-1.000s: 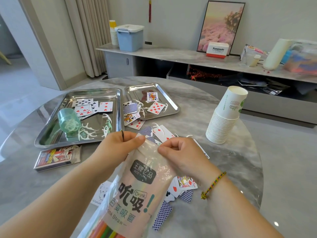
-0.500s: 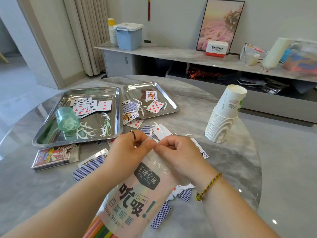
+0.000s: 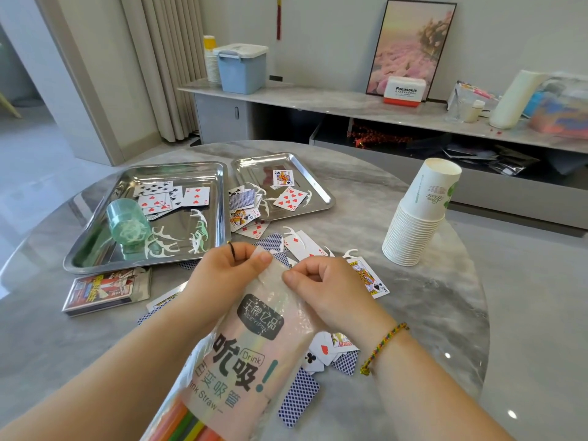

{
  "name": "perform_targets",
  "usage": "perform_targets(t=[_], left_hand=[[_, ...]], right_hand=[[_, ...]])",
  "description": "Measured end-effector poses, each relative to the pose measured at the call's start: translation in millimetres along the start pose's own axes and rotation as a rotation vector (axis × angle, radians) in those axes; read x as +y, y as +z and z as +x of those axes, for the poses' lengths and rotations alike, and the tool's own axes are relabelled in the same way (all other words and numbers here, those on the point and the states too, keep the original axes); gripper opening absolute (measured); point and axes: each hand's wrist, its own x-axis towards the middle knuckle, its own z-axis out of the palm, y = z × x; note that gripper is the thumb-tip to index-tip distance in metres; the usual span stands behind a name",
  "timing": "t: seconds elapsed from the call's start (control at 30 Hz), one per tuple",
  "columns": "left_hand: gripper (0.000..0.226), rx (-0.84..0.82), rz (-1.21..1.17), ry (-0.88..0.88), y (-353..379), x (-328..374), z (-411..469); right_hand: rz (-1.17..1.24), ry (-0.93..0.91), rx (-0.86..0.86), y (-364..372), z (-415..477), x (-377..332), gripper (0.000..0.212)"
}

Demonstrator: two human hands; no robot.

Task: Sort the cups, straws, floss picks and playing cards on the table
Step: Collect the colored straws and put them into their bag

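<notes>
Beige curtain (image 3: 165, 65) beside a long grey sideboard (image 3: 318, 101)

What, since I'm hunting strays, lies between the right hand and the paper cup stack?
In the head view: a face-up king card and a white floss pick beside the right hand, then bare table up to the paper cup stack.

Lower end of the straw bag (image 3: 254, 345) lost past the bottom edge, playing cards (image 3: 331, 351) half buried under it, one blue-backed card (image 3: 187, 265) tucked beneath the larger tray (image 3: 95, 249), print on the cup stack (image 3: 416, 218) too small for us to read.
</notes>
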Motion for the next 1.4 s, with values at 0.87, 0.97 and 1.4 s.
perform_targets(t=[0.87, 0.97, 1.4], left_hand=[[0.012, -0.041, -0.085, -0.267, -15, 6, 8], [0.013, 0.016, -0.139, -0.256, -17, 5, 9], [0.012, 0.076, -0.266, -0.224, -18, 3, 17]], right_hand=[[-0.133, -0.107, 0.104, 3, 1, 8, 0.033], [0.070, -0.004, 0.031, 2, 2, 7, 0.028], [0.398, 0.065, 0.087, -3, 4, 8, 0.021]])
